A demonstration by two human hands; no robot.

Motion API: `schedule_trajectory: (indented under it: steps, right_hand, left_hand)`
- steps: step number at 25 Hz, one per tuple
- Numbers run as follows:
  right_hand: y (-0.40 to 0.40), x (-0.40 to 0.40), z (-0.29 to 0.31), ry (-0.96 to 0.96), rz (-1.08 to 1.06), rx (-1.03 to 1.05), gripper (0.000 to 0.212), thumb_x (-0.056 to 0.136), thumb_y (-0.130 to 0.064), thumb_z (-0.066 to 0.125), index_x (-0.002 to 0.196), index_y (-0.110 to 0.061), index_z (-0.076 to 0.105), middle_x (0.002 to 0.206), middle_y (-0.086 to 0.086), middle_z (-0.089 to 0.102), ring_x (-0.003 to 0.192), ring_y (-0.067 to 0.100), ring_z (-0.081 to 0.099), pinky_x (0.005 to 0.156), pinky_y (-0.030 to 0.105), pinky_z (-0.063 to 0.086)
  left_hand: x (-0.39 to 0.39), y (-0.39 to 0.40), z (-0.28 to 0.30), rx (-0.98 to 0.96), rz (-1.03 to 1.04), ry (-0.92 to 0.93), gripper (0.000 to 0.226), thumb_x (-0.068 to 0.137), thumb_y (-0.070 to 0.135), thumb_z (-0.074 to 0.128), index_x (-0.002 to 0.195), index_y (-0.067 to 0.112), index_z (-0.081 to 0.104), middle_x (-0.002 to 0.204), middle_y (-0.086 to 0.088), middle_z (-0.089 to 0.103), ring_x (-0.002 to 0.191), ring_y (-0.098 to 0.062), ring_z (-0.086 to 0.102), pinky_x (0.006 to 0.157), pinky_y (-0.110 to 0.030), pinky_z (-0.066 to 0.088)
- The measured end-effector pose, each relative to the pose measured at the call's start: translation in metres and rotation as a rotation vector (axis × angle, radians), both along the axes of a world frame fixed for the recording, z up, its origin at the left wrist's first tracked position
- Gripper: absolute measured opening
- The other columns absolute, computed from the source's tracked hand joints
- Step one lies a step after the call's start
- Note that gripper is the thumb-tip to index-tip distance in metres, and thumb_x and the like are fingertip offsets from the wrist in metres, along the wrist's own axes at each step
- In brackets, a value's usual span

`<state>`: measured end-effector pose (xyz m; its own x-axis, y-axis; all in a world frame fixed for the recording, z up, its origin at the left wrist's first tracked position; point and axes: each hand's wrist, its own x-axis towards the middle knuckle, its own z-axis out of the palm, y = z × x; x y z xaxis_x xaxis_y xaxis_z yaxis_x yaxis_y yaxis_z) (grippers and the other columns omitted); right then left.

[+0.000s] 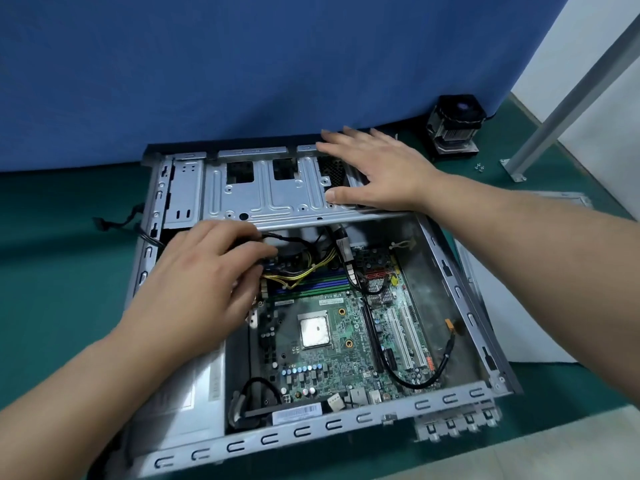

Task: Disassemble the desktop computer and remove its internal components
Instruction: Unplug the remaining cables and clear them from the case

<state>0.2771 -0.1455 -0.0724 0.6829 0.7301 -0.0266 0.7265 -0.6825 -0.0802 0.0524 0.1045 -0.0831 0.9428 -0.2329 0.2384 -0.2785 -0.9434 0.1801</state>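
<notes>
The left hand pinches a yellow-and-black cable bundle; the right hand, fingers spread, presses the grey metal drive cage, a black cooler fan beyond its fingertips.

We see an open computer case lying on a green mat, its green circuit board exposed with the bare processor near the middle. The right hand lies flat, fingers spread, on the metal drive cage at the far end. The left hand reaches in beside the board, fingers curled among the yellow and black cables — what it grips we cannot tell. A cooler fan sits apart on the mat by the blue curtain.
</notes>
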Motion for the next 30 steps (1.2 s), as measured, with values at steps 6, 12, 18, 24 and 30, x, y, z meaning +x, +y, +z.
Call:
schedule_trajectory:
  steps: [6,12,18,24,30]
  right_hand:
    - [0.000,-0.017,0.007,0.033,-0.079,0.017,0.088,0.088,-0.086,0.034,0.161,-0.037,0.024,0.170,-0.012,0.015,0.158,0.015,0.011,0.128,0.044,0.009]
    - [-0.001,-0.111,0.001,0.013,-0.221,0.373,0.027,0.097,-0.042,0.061,0.115,-0.023,0.069,0.121,-0.007,0.056,0.117,0.014,0.049,0.097,0.036,0.045]
    - [0.021,-0.154,-0.023,0.122,-0.181,0.093,0.033,0.103,-0.032,0.051,0.131,-0.022,0.065,0.125,-0.005,0.059,0.118,0.019,0.052,0.100,0.042,0.048]
    - [0.022,-0.146,-0.040,0.240,-0.233,-0.094,0.044,0.104,-0.031,0.048,0.147,-0.021,0.053,0.138,0.000,0.052,0.136,0.022,0.039,0.109,0.044,0.044]
    - [0.023,-0.141,-0.043,0.255,-0.288,-0.022,0.035,0.104,-0.029,0.050,0.134,-0.020,0.066,0.127,0.004,0.059,0.127,0.025,0.046,0.107,0.041,0.045]
  left_hand:
    - [0.005,-0.008,0.000,-0.086,0.185,0.033,0.028,0.094,0.027,0.052,0.118,0.016,0.061,0.117,-0.002,0.054,0.108,-0.028,0.048,0.093,-0.045,0.044]
    - [-0.003,-0.015,0.011,0.044,0.382,0.056,0.035,0.094,0.035,0.043,0.096,0.015,0.072,0.091,-0.003,0.069,0.077,-0.031,0.064,0.073,-0.040,0.045]
    - [0.000,-0.013,0.006,0.083,0.363,0.126,0.047,0.095,0.041,0.031,0.095,0.022,0.074,0.077,0.001,0.073,0.070,-0.024,0.065,0.080,-0.039,0.035]
    - [-0.001,-0.013,0.006,0.139,0.392,0.054,0.046,0.094,0.044,0.030,0.067,0.021,0.059,0.067,0.002,0.063,0.072,-0.024,0.057,0.091,-0.043,0.031]
    - [-0.001,-0.015,0.004,0.064,0.337,0.004,0.042,0.099,0.050,0.042,0.084,0.018,0.065,0.079,0.001,0.062,0.081,-0.028,0.060,0.080,-0.041,0.034]
